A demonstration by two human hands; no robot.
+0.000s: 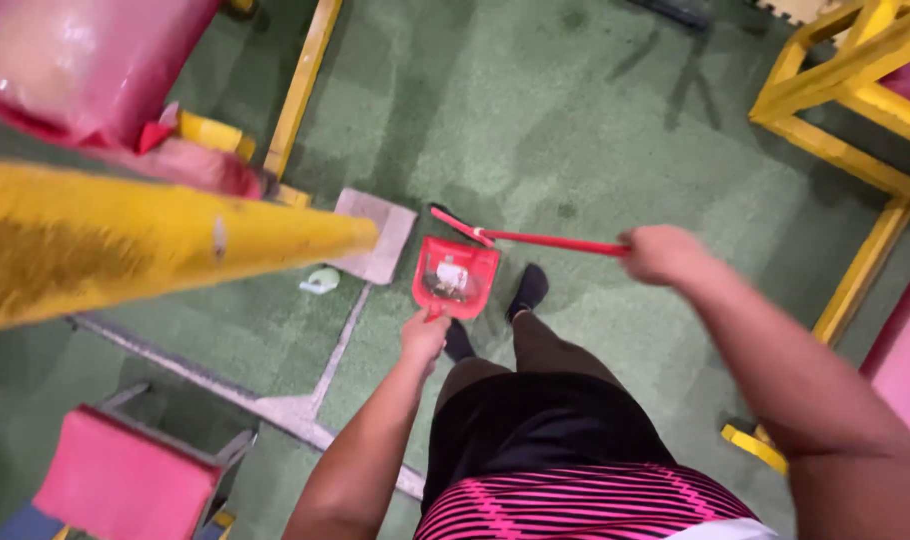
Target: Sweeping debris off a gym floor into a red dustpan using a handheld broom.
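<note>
Down by your feet, on the green floor [595,130], sits the red dustpan [456,277]. It has some bits of white and grey trash in it already. Your left hand [425,335] is shut tight on the dustpan's handle at its near edge. Your right hand [661,254] is shut around the red broom stick [555,242], which runs left to the far lip of the pan. The brush end is dark and small, so you can't see it well.

To do this well, keep the pan's lip flat on the floor so dirt can't slip under it. Use short, soft strokes toward the pan. Hold the pan steady with your left hand while your right hand does the moving. Tip the pan back a little when you lift it, so the trash stays in.

Your black shoes [528,290] stand just near the pan, to its right. A small pale green thing [322,281] lies on the floor to the left of the pan, near a grey plate [377,235]. A big yellow bar [155,238] sticks out over that plate. Pink pads [123,480] and yellow frames [855,90] stand all around you.
</note>
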